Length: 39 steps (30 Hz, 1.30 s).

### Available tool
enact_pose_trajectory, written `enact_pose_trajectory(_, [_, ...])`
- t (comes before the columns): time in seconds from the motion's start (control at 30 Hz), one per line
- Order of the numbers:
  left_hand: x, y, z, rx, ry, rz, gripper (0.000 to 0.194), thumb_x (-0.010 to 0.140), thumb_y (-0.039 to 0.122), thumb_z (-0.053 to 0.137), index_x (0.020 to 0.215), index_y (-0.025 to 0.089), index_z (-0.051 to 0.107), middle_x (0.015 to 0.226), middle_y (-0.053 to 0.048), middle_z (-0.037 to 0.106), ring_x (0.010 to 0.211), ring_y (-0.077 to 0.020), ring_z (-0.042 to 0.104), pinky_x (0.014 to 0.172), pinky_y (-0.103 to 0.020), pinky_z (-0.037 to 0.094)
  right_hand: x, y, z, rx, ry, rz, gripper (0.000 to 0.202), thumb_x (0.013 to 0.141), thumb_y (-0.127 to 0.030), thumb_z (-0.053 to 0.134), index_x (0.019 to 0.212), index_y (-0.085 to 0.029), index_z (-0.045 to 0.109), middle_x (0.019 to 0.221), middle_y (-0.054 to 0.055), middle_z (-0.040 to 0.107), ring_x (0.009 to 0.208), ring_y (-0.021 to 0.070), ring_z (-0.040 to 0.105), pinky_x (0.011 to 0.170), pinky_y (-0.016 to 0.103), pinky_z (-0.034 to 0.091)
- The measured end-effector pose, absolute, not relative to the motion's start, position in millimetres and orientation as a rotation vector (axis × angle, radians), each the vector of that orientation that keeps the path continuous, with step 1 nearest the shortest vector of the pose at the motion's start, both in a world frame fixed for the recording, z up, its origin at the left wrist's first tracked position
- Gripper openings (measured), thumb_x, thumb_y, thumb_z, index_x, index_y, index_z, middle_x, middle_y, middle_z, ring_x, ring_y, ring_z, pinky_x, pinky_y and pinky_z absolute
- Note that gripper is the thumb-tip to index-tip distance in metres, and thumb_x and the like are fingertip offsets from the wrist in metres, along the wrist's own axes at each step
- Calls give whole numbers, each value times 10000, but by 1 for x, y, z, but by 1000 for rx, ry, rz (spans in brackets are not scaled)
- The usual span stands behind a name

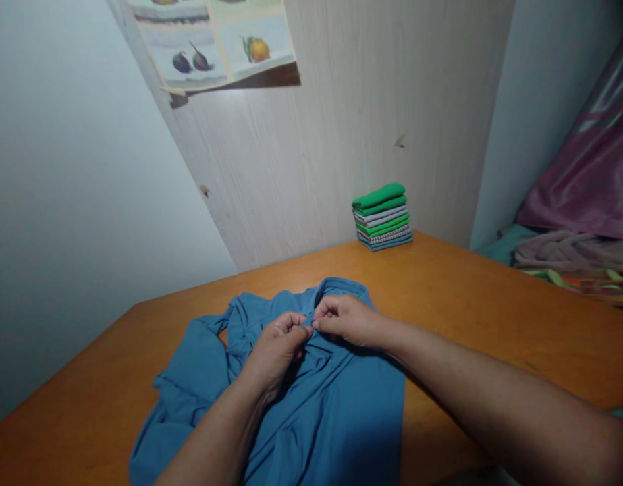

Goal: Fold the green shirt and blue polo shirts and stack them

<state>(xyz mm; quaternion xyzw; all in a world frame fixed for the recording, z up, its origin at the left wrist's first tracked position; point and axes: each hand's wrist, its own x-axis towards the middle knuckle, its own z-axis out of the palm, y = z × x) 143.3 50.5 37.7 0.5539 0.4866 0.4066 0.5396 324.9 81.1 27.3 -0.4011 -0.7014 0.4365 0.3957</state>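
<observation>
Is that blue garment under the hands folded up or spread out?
Spread out, loosely: the blue garment lies rumpled across the table, creased, with no neat fold.

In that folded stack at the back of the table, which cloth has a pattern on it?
The checked cloth, low in the stack, just above the blue cloth at the bottom. Its small checks set it apart; the others look plain.

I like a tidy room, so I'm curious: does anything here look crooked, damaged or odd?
Yes, the fruit poster on the wall: its lower edge looks uneven, with a dark brown strip showing beneath its right part. The blue garment is rumpled, but both hands are working on it. Nothing looks spilled.
</observation>
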Motion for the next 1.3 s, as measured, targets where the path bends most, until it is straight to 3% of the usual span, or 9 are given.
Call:
enact_pose_trajectory(0.47, [145, 51, 34, 1309, 1116, 997, 191, 816, 348, 659, 865, 214, 533, 524, 93, 441, 435, -67, 331, 434, -182, 198, 325, 81, 28, -1034, -1707, 1254, 41, 732, -179, 626, 701, -179, 600, 518, -62, 532, 458, 76, 452, 431, 184, 314])
enact_pose_trajectory(0.8, [144, 52, 31, 1741, 1176, 1015, 197, 862, 390, 647, 839, 199, 607, 562, 68, 463, 489, -94, 364, 482, -214, 258, 320, 84, 21, -1113, -1581, 1315, 39, 725, -152, 619, 695, -174, 609, 485, -60, 562, 424, 71, 504, 406, 158, 339])
enact_pose_trajectory(0.97, [144, 49, 34, 1999, 1272, 1083, 121, 860, 298, 632, 822, 208, 703, 749, -20, 655, 678, -164, 554, 644, -254, 405, 317, 81, 24, -1079, -1388, 1564, 98, 732, -94, 553, 704, -172, 606, 506, -23, 619, 423, 81, 564, 398, 139, 419])
enact_pose_trajectory(1.13, [147, 45, 36, 2181, 1252, 1075, 148, 863, 222, 597, 825, 236, 739, 836, -53, 690, 826, -214, 613, 777, -296, 430, 316, 77, 28, -1065, -1233, 1751, 74, 776, -132, 568, 726, -155, 618, 585, 43, 675, 514, 125, 661, 468, 181, 544])
enact_pose_trajectory(1.3, [148, 43, 34, 2209, 1194, 1024, 157, 874, 236, 593, 914, 242, 744, 932, -71, 706, 889, -228, 618, 813, -311, 428, 316, 78, 32, -1119, -1181, 1651, 145, 821, -112, 552, 685, -155, 576, 553, 23, 646, 442, 101, 615, 392, 154, 483])
